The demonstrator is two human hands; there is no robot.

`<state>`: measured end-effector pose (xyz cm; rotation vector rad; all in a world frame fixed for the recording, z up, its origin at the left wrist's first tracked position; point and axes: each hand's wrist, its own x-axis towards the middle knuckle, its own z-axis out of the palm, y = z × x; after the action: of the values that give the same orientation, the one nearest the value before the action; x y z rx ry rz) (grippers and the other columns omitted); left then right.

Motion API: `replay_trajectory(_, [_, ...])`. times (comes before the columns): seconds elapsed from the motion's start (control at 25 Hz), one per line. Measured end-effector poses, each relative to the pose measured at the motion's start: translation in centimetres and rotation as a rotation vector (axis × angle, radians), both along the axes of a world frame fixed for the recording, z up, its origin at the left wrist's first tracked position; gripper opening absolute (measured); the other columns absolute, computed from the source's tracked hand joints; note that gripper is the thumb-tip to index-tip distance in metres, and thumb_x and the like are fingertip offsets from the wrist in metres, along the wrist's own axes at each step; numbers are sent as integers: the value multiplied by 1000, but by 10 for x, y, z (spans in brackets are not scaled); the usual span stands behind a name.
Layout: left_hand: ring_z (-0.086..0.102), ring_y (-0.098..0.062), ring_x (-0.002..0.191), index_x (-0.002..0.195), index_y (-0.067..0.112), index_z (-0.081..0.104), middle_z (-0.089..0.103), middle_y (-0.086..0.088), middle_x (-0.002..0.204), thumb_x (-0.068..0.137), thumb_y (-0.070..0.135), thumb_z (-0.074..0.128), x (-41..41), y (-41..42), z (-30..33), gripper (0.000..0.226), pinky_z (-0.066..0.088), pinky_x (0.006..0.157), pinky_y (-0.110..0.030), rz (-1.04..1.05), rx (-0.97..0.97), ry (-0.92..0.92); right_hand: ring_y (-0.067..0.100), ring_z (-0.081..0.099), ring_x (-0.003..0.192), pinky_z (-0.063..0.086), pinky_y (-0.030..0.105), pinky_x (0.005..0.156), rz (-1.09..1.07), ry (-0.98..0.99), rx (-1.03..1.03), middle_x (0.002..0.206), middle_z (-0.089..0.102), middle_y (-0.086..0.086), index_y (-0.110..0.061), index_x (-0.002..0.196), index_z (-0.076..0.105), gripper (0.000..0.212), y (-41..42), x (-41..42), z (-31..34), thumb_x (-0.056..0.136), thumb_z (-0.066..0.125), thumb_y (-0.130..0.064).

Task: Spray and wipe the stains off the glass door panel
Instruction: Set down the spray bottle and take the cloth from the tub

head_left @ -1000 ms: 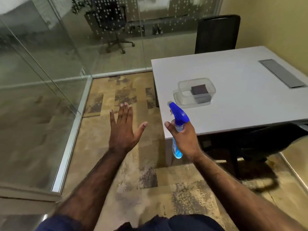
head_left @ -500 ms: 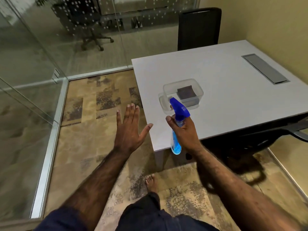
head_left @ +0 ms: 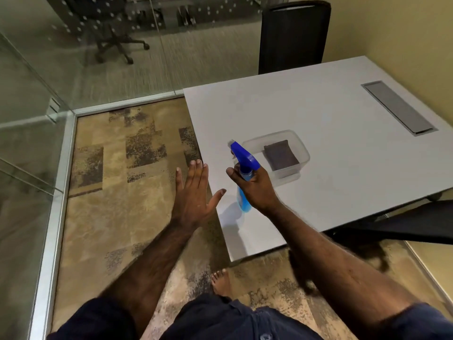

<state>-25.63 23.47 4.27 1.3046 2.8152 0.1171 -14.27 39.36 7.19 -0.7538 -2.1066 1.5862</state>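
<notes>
My right hand (head_left: 257, 188) grips a spray bottle (head_left: 244, 168) with a blue trigger head and blue liquid, held over the near left part of the white table (head_left: 343, 148). Its nozzle points left. My left hand (head_left: 193, 195) is flat and empty, fingers apart, at the table's left edge. Just behind the bottle stands a clear plastic tub (head_left: 297, 155) with a dark folded cloth (head_left: 280, 154) inside. The glass door panel (head_left: 27, 148) runs along the left side of the view.
A black chair (head_left: 294, 35) stands behind the table, another dark chair (head_left: 411, 224) is tucked under its near right edge. A grey cable cover (head_left: 397, 107) sits in the tabletop. Patterned carpet (head_left: 115, 192) lies between glass and table. My bare foot (head_left: 220, 280) is on it.
I have stepped towards the table. The view swung right, away from the glass. The spray bottle in my right hand now hangs over the tabletop, close to the tub.
</notes>
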Motion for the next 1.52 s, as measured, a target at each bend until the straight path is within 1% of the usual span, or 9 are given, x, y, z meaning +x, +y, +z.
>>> replay_trajectory(0.48, [-4, -31, 168, 170, 6, 4, -2, -16, 180, 94, 76, -4, -85, 37, -43, 104, -6, 136, -53, -33, -49, -45, -5, 66, 83, 55, 9, 80, 16, -31, -56, 90, 66, -1, 2, 123, 62, 34, 41, -108, -29, 102, 75, -22])
replay_trajectory(0.68, [3, -33, 168, 169, 4, 9, 6, -19, 179, 98, 75, 4, -84, 37, -53, 101, 2, 136, -56, -57, -27, -48, 12, 65, 87, 56, 9, 82, 30, -40, -91, 100, 67, 20, 6, 127, 60, 36, 39, -115, -37, 103, 74, -17])
replay_trajectory(0.8, [10, -35, 167, 168, 1, 18, 12, -20, 178, 100, 72, 14, -81, 36, -57, 98, 3, 136, -56, -67, 26, -51, 13, 64, 90, 53, 5, 83, 38, -58, -85, 102, 64, 12, 7, 132, 57, 39, 39, -111, -45, 102, 74, -12])
replay_trajectory(0.96, [6, -32, 168, 169, 3, 15, 9, -18, 179, 103, 71, 23, -69, 34, -59, 95, -5, 135, -51, -55, 17, -57, 8, 65, 101, 51, 4, 89, 78, -57, -62, 111, 67, 5, 4, 139, 56, 46, 43, -106, -49, 101, 76, -10])
replay_trajectory(1.04, [12, -34, 167, 168, 1, 20, 15, -20, 178, 104, 68, 27, -60, 34, -57, 93, 4, 136, -55, -57, 78, -45, 6, 66, 110, 50, 4, 95, 135, -50, -28, 128, 69, 9, -3, 148, 53, 56, 46, -103, -50, 99, 79, -12])
replay_trajectory(1.16, [28, -38, 162, 161, -3, 36, 34, -24, 171, 106, 58, 41, -40, 35, -55, 82, 25, 131, -62, -126, 229, 72, 7, 56, 130, 46, 15, 108, 188, -62, 3, 160, 55, 7, -22, 159, 42, 79, 55, -88, -52, 93, 86, -23])
replay_trajectory(1.24, [37, -39, 158, 154, -5, 48, 45, -24, 165, 105, 48, 54, -22, 36, -55, 72, 30, 129, -62, -196, 341, 140, 5, 53, 136, 41, 22, 115, 222, -97, 33, 164, 52, 2, -24, 163, 38, 92, 68, -73, -54, 88, 91, -30])
replay_trajectory(1.4, [55, -38, 147, 143, -4, 63, 61, -22, 153, 107, 39, 59, 16, 47, -59, 57, 47, 118, -57, -247, 474, 148, 7, 51, 148, 35, 12, 119, 254, -105, 47, 163, 53, -3, -26, 166, 37, 108, 103, -28, -52, 78, 99, -37])
replay_trajectory(1.52, [60, -36, 143, 139, -4, 67, 66, -21, 147, 105, 35, 66, 34, 72, -59, 52, 51, 115, -55, -244, 540, 138, 8, 50, 149, 35, 15, 122, 252, -117, 51, 161, 53, -7, -29, 165, 39, 112, 135, 3, -47, 73, 101, -39])
